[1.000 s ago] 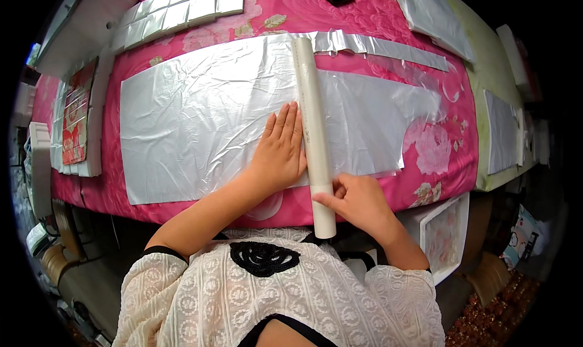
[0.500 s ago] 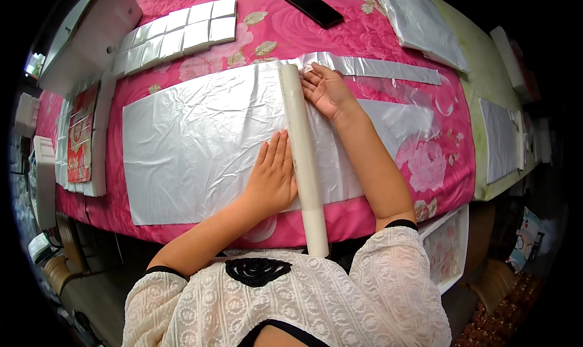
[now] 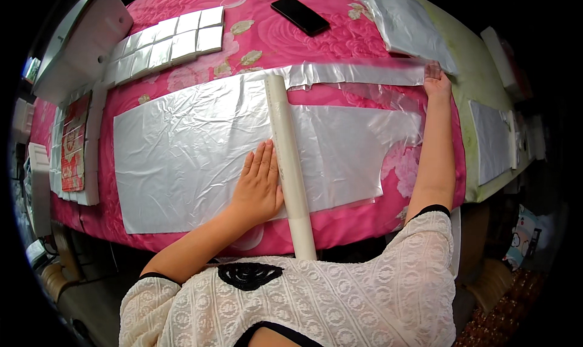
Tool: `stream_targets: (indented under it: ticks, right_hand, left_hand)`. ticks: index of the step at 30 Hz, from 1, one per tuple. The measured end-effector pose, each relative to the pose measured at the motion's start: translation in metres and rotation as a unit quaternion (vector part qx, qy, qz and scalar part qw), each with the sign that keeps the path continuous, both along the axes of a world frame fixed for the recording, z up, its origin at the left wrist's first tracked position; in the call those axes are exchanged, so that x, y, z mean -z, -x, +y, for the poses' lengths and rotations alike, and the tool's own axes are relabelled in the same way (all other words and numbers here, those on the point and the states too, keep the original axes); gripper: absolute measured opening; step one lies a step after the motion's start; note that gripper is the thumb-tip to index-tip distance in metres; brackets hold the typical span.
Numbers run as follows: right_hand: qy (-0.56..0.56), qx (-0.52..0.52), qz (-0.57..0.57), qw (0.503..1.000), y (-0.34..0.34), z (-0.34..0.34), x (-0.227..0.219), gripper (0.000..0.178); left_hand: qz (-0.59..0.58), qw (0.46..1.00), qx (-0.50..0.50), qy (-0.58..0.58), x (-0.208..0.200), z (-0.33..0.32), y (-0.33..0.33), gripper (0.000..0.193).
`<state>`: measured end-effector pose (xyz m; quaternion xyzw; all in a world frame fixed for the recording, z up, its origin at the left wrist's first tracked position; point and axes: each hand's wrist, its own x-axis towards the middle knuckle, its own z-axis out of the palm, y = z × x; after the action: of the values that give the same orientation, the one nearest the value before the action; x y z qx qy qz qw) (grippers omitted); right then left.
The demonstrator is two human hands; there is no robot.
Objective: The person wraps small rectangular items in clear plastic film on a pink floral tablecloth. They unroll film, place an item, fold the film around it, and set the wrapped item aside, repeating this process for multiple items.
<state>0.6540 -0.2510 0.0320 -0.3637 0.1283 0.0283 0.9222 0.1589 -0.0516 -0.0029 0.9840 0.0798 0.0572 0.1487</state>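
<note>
A silvery, see-through plastic bag (image 3: 188,156) lies spread flat on the table, with two strips like handles reaching right. Across it rests a long pale tube (image 3: 290,171), running from the bag's far edge toward my body. My left hand (image 3: 260,186) lies flat on the bag, fingers together and stretched out, just left of the tube and close against it. My arm is stretched out to the right, where my right hand (image 3: 438,83) has its fingers closed on the end of the far plastic strip (image 3: 364,74). The near strip lies crumpled.
Pink flowered cloth (image 3: 255,49) covers the table. Stacked white packets (image 3: 173,46) and a black phone (image 3: 300,15) lie at the back. White boxes (image 3: 82,46) and a red package (image 3: 76,140) stand left. More folded plastic (image 3: 404,28) lies at the far right.
My right hand has moved from beside the tube's far end out to the right, along to the strip's end. The strip lies straighter. My left hand stays flat beside the tube.
</note>
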Motion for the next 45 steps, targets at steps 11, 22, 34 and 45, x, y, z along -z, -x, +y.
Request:
stream_targets:
  ticks: [11, 22, 34, 45]
  right_hand:
    - [0.031, -0.261, -0.264, 0.928, 0.223, 0.108, -0.101, 0.025]
    - [0.152, -0.631, -0.331, 0.685, 0.552, 0.297, -0.009, 0.047]
    - [0.230, -0.513, -0.642, 0.521, 0.500, 0.226, -0.047, 0.043]
    - [0.525, -0.400, -0.673, 0.334, 0.357, 0.071, -0.018, 0.052]
  left_hand:
    - [-0.030, 1.000, -0.007, -0.001, 0.005, 0.002, 0.001, 0.067]
    - [-0.065, 0.997, 0.008, -0.045, 0.027, 0.000, -0.004, 0.070]
    - [-0.098, 0.994, -0.020, -0.042, 0.026, -0.004, -0.003, 0.068]
    - [-0.262, 0.860, 0.000, 0.439, -0.013, 0.031, 0.027, 0.069]
